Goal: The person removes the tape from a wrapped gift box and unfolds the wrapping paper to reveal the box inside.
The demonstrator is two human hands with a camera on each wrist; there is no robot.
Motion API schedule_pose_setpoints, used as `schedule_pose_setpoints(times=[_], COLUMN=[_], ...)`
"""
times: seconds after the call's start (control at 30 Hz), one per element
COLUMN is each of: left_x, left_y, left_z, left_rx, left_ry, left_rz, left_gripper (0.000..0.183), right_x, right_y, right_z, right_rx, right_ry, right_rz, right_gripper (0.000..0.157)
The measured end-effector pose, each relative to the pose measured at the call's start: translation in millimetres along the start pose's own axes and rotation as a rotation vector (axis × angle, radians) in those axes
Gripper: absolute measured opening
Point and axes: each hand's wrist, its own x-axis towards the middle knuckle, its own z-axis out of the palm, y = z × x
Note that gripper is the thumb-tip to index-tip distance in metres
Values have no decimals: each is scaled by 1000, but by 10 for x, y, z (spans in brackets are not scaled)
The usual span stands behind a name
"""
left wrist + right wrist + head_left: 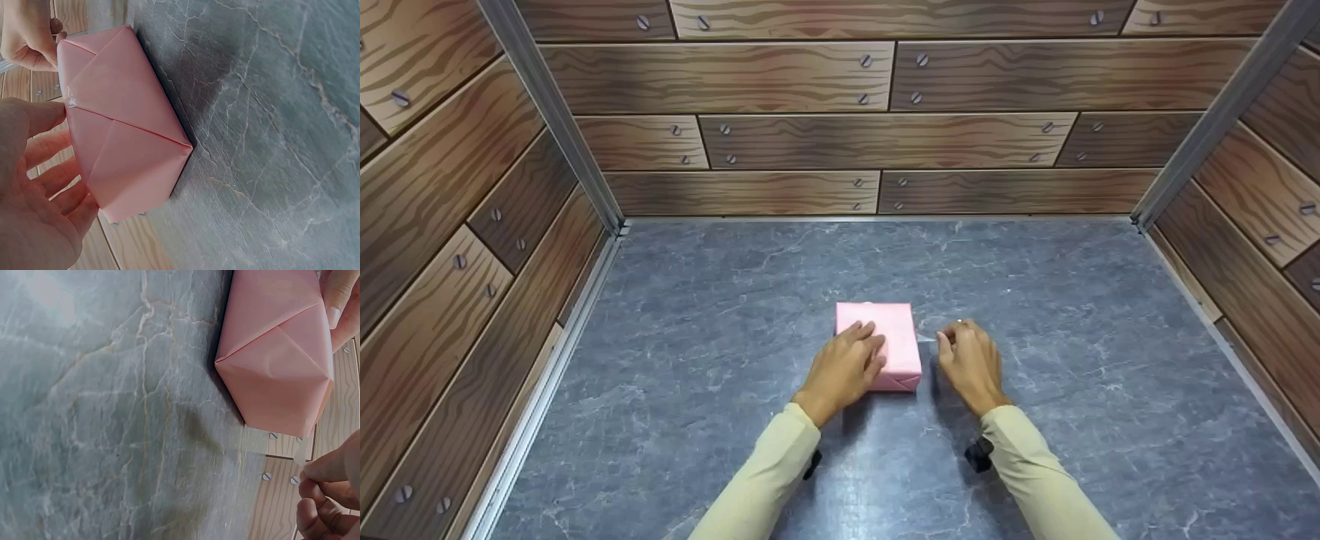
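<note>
One pink wrapped box (896, 337) sits at mid-frame under the loosely spread fingers of the left hand (844, 367), while the right hand (971, 364), fingertips pinched together, holds a clear strip (301, 451), apparently tape, at the box's right edge, liable to crease if twisted.

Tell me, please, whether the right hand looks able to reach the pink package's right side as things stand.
Probably yes: the right hand is close beside the pink package, with only the clear strip it pinches between them; the left hand rests toward the opposite side.
</note>
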Motion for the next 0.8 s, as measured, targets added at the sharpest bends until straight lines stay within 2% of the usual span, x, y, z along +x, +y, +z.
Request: schedule_pose_setpoints(times=[0.23, 0.8], left_x=[-2, -3], left_y=[-1, -3], left_z=[-4, 6], left_rx=[-5, -24], left_ry=[-9, -19], left_rz=[-7, -13], left_gripper=[34, 35], right_x=[-16, -53], right_y=[17, 42], right_z=[-7, -62], right_rx=[0, 10], right_ry=[-27, -55], right_rz=[38, 64], right_gripper=[10, 9])
